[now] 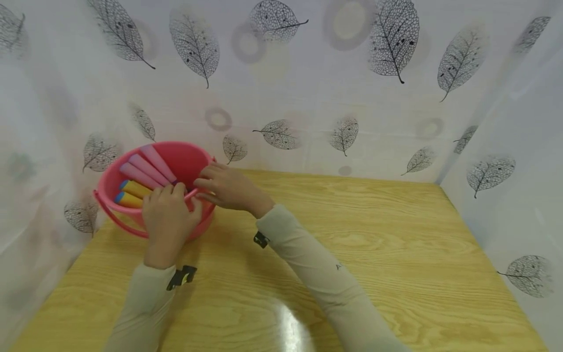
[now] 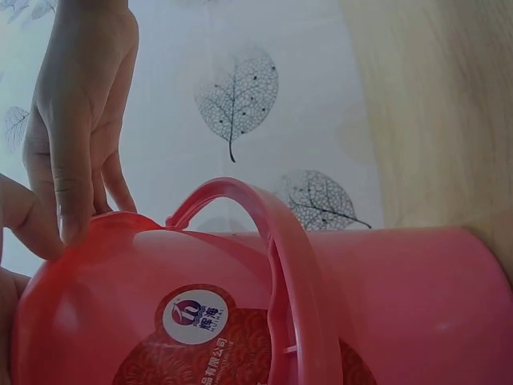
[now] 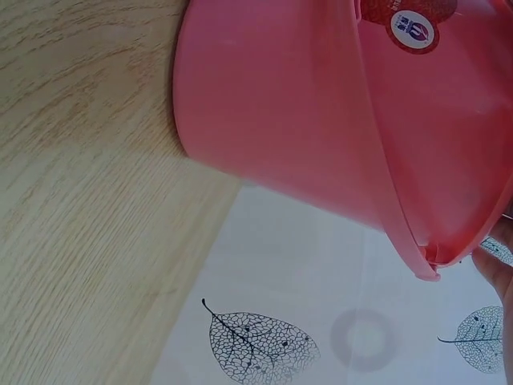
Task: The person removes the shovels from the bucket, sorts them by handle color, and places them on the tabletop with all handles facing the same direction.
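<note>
A pink bucket [image 1: 115, 182] stands at the far left of the table, with a brand sticker [image 2: 196, 314] on its side. Inside lie several pink-purple tubes [image 1: 151, 171] and yellow tubes with blue ends [image 1: 132, 190]; their kind is unclear. My left hand [image 1: 169, 215] grips the near rim, its fingers over the edge and its thumb outside. At the right part of the rim, my right hand [image 1: 230, 188] pinches the edge between thumb and fingers. Between the hands the rim [image 1: 191, 193] looks bent inward. Some fingertips are hidden inside the bucket.
The bucket's handle [image 1: 127, 226] hangs down on the near side. Beneath is a wood-grain table [image 1: 352, 234]. A white leaf-print curtain [image 1: 308, 93] closes off the back and both sides, close behind the bucket.
</note>
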The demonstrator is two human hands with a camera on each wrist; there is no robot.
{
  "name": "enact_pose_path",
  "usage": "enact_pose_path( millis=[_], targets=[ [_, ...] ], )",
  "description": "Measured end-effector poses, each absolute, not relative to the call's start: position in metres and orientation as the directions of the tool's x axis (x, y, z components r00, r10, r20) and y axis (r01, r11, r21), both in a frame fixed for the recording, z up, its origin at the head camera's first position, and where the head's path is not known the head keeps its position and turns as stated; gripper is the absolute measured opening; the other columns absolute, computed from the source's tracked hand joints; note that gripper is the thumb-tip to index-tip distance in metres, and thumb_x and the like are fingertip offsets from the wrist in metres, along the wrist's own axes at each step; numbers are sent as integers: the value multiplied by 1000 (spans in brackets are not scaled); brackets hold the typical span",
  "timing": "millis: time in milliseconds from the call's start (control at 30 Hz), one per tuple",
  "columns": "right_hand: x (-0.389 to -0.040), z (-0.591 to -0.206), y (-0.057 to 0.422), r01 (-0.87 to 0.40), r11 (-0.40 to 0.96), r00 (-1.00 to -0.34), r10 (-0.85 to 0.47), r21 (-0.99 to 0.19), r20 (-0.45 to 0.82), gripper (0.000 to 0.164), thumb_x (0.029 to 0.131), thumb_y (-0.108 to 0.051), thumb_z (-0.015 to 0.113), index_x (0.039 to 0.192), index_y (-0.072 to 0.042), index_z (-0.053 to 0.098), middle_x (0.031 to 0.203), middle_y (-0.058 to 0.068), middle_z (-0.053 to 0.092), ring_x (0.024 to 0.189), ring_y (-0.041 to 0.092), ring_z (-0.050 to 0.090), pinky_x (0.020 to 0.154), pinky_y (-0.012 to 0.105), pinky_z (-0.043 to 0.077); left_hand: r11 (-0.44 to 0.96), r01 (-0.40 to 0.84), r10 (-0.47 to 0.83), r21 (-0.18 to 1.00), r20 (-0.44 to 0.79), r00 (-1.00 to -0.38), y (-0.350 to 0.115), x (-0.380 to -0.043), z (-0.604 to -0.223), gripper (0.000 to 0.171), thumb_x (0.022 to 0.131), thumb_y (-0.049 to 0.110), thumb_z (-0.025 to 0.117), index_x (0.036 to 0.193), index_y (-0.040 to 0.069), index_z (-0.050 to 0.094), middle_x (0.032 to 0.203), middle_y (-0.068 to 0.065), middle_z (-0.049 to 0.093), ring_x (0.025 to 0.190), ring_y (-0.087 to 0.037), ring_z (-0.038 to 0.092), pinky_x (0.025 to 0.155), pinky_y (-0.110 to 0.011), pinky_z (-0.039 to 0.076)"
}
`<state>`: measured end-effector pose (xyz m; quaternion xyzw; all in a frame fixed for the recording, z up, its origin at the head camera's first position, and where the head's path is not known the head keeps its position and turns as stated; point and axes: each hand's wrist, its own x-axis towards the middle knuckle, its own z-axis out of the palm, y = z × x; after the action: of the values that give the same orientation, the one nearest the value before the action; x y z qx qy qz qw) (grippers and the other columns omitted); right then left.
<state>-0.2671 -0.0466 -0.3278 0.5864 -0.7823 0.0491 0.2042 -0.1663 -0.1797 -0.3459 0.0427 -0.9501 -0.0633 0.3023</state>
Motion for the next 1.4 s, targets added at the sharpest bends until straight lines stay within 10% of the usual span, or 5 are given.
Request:
enact_pose_path(
  millis=[1400],
  targets=[
    [-294,-333,16,-942,335,-303,-867,14,396,28,89,-26,55,107,-6,65,123,13,61,120,26,53,109,34,39,985,171,123,28,584,-803,-139,-173,-341,29,81,28,67,85,0,61,72,-15,65,64,-29,59,63,-37,53]
  ],
)
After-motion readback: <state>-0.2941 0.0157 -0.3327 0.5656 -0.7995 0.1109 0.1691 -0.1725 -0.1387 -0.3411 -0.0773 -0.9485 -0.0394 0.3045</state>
